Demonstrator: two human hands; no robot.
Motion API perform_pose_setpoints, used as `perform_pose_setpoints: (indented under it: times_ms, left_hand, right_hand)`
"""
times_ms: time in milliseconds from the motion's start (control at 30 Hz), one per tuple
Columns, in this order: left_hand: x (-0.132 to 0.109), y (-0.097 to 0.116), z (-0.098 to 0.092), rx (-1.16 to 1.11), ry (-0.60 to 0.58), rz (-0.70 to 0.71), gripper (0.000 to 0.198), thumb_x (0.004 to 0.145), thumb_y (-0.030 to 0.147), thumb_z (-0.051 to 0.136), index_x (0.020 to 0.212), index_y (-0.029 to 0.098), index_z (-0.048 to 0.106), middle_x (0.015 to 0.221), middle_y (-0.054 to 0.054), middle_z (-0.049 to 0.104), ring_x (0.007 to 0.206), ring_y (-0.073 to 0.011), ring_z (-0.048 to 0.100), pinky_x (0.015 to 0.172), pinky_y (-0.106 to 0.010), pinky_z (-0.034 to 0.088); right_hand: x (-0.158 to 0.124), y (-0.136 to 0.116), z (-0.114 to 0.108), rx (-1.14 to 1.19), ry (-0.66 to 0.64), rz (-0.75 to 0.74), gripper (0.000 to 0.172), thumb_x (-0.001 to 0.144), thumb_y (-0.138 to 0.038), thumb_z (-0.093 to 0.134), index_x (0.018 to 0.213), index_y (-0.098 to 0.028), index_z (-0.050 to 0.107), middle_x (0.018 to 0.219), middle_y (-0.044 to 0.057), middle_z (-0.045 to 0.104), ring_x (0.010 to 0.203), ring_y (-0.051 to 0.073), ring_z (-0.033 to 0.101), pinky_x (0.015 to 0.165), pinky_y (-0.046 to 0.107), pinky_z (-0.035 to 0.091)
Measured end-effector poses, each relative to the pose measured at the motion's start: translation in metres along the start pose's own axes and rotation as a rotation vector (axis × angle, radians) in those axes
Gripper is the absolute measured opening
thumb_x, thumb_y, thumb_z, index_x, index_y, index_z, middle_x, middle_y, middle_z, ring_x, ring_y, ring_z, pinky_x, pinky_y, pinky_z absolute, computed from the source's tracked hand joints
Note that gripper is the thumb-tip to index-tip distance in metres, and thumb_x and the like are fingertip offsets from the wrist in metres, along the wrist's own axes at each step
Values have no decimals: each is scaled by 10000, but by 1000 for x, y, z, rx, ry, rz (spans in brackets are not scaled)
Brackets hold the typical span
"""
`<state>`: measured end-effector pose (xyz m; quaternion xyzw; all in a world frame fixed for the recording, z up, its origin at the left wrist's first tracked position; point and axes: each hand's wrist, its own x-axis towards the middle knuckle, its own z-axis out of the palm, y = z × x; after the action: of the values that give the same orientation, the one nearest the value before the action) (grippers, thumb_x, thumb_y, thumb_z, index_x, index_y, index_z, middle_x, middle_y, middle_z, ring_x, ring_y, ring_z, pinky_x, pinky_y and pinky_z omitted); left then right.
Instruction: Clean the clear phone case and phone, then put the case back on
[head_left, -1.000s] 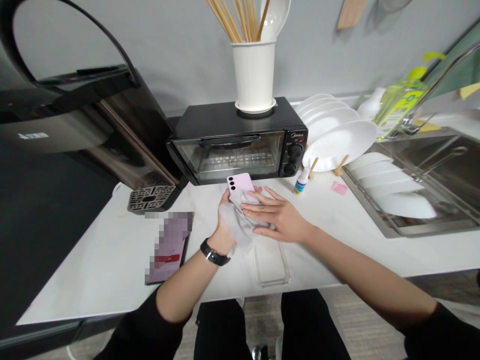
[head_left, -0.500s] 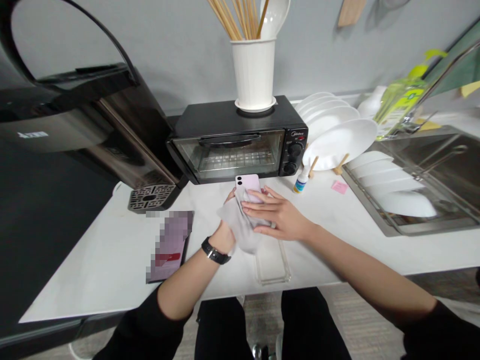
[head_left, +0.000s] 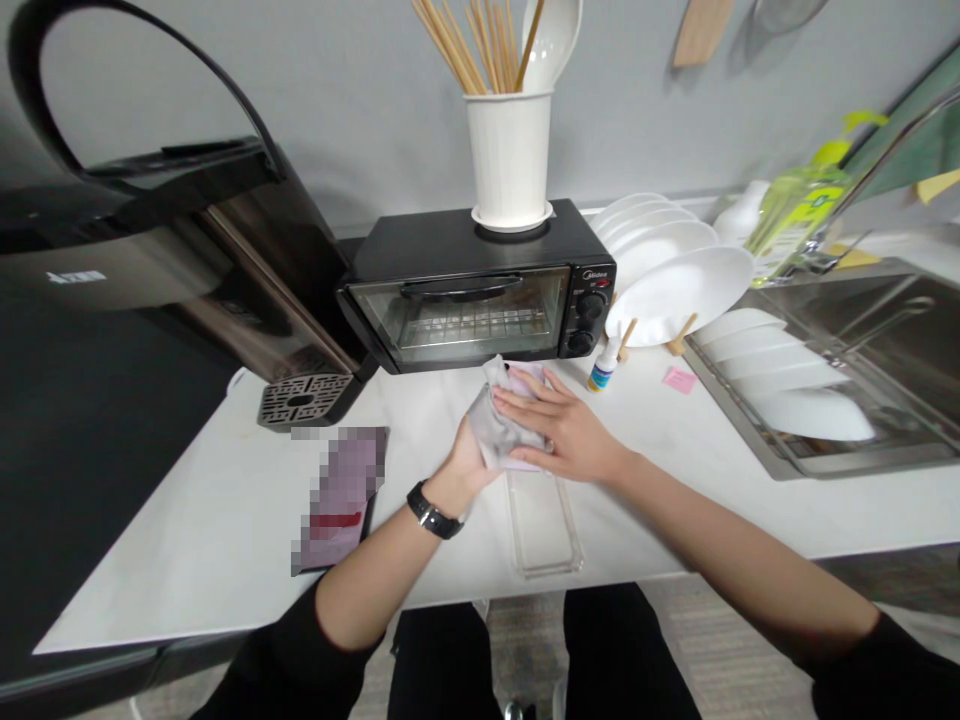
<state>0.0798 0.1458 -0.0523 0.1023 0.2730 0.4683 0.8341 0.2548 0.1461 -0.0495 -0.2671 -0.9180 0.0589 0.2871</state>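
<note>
A lilac phone (head_left: 534, 373) is held just above the counter, largely covered by a light grey cloth (head_left: 501, 432). My left hand (head_left: 468, 456), with a black watch on its wrist, is closed around the phone from the left; its fingers are mostly hidden beneath. From the right, my right hand (head_left: 564, 428) presses the cloth onto the phone with its fingers laid across it. A clear phone case (head_left: 544, 535) lies on the counter below my hands. Right of them stands a small white bottle with a blue label (head_left: 602, 370).
A black toaster oven (head_left: 465, 250) stands behind my hands, topped by a white cup (head_left: 511, 160) of chopsticks. At left are a drinks machine (head_left: 300, 330) and a pixelated flat item (head_left: 345, 490). White plates (head_left: 679, 295) and a steel sink (head_left: 892, 390) are at right.
The cloth has shifted up over the phone's camera end, which showed before. The phone has turned and tilted in my hands, and the view has moved slightly.
</note>
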Motion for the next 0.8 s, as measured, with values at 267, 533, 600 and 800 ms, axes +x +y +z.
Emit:
perform_pose_setpoints:
  times_ms: [267,533,600,800]
  left_hand:
    - [-6,14,16,-53,101,127,397,1019,289,426,1176,81,726,966,-138,818,942,-298,791,920,-430,613]
    - [-1,5,0,-29,76,-13,314,1001,245,496,1129,108,746,860,-92,804,757,-244,773,798,-364,616]
    - [-2,12,-4,-55,58,-4,362,1010,297,480,1168,102,741,923,-109,808,845,-266,784,836,-378,614]
    - [-4,16,13,-60,25,96,435,980,282,471,1301,83,688,1070,-151,804,947,-286,779,880,-399,615]
  right_hand:
    - [-3,2,-1,-77,181,148,408,1089,-399,498,1443,-264,651,1444,25,682,1520,295,468,1299,649,249]
    - [-1,2,2,-42,10,1,653,1070,-544,500,1627,-215,410,1634,60,484,1612,309,281,1310,648,222]
    - [-2,0,4,8,-4,-115,567,1081,-513,502,1571,-228,499,1573,37,565,1581,264,362,1322,591,240]
    - [-2,4,-1,-112,170,158,440,1100,-421,477,1481,-250,615,1467,33,667,1521,315,464,1302,675,225]
